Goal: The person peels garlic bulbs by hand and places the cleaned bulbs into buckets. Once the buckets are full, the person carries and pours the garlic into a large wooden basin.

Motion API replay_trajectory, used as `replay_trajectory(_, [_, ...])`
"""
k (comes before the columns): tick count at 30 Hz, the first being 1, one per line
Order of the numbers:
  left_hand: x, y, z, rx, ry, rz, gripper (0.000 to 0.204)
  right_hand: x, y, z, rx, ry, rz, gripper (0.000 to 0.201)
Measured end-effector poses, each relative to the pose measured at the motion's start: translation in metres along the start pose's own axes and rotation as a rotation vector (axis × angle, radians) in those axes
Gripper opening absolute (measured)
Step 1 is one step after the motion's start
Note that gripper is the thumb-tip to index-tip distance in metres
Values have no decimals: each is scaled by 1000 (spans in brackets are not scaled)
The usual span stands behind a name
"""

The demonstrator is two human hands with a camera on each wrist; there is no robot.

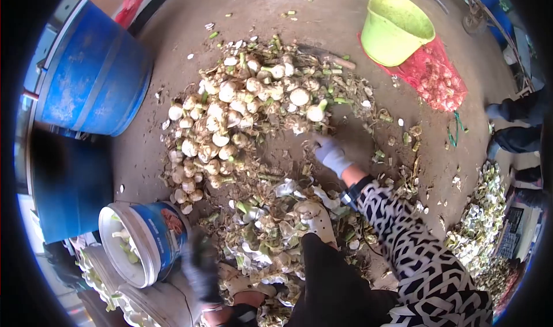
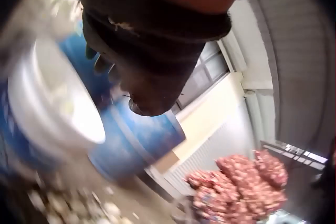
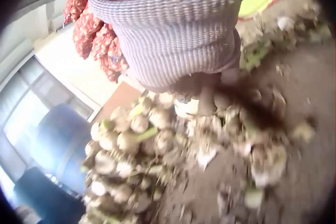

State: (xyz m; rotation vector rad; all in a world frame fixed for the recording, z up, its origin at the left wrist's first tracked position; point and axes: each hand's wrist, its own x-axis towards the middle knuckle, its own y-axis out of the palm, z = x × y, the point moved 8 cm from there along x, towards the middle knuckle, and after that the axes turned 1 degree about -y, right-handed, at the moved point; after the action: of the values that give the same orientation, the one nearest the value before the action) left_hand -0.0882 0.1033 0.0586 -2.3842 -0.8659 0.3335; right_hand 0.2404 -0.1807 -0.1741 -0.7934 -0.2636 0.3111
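Note:
A big heap of garlic bulbs (image 1: 242, 114) with cut stalks lies on the dirt floor. My right hand (image 1: 321, 143), in a pale knit glove, reaches to the heap's near right edge. In the right wrist view its fingers (image 3: 208, 98) stretch down, blurred, onto bulbs (image 3: 131, 140), and I see nothing gripped. My left hand (image 1: 201, 263), in a dark glove and blurred, hovers beside a white and blue bucket (image 1: 151, 258) with a few trimmed pieces inside. In the left wrist view the dark glove (image 2: 147, 77) holds nothing I can see, with the bucket's rim (image 2: 79, 124) close by.
Peels and trimmings (image 1: 259, 229) lie between my knees and the heap. A lime-green bucket (image 1: 397, 25) and a red mesh sack (image 1: 435, 76) sit at the far right. Blue barrels (image 1: 92, 73) stand on the left. Another person's legs (image 1: 518, 120) and more trimmings (image 1: 481, 212) are at the right.

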Motion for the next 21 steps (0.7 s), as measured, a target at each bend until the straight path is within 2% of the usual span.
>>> replay_trajectory(1, [-1,49,-23,-35,-21,89,29,2,-5,-4,-12,12,-13,25])
replay_trajectory(2, [-5,84,-29,-17,-45,215,32,-2,-8,-23,168,240,-10,28])
replay_trajectory(3, [-13,108,-34,-120,-7,259,30,-9,-11,-38,350,462,-9,33])
replay_trajectory(4, [-18,123,-44,-129,34,296,27,-2,-46,-26,303,472,-89,42])
replay_trajectory(6, [-22,140,-45,-129,67,392,30,25,-67,-34,-11,389,-250,52])
replay_trajectory(7, [-22,144,-41,-160,34,408,34,44,-73,-30,-14,388,-248,52])
replay_trajectory(8, [-22,145,-34,-162,32,407,34,66,-66,-25,2,485,-44,57])
replay_trajectory(9, [-22,144,-23,-209,-24,426,44,77,-54,-22,20,578,161,62])
replay_trajectory(10, [-21,144,-18,-255,-78,443,55,87,-51,-19,21,575,162,62])
replay_trajectory(12, [-16,141,-23,-305,-70,409,55,101,-43,-13,-114,573,259,60])
replay_trajectory(13, [-11,136,-33,-214,-51,362,48,102,-18,-26,-23,523,256,54])
replay_trajectory(14, [-5,133,-40,-122,-37,311,44,99,-5,-14,69,470,258,48])
replay_trajectory(15, [2,132,-61,13,178,186,54,83,8,-1,271,386,270,47])
replay_trajectory(16, [9,130,-89,106,298,88,63,53,-3,43,476,306,289,46])
replay_trajectory(18, [18,135,-124,281,479,25,72,0,-6,106,905,304,396,30])
replay_trajectory(20, [24,152,-100,116,417,69,70,-37,-28,153,891,202,546,29])
replay_trajectory(21, [21,148,-100,125,410,68,70,-52,-17,153,1103,294,524,27])
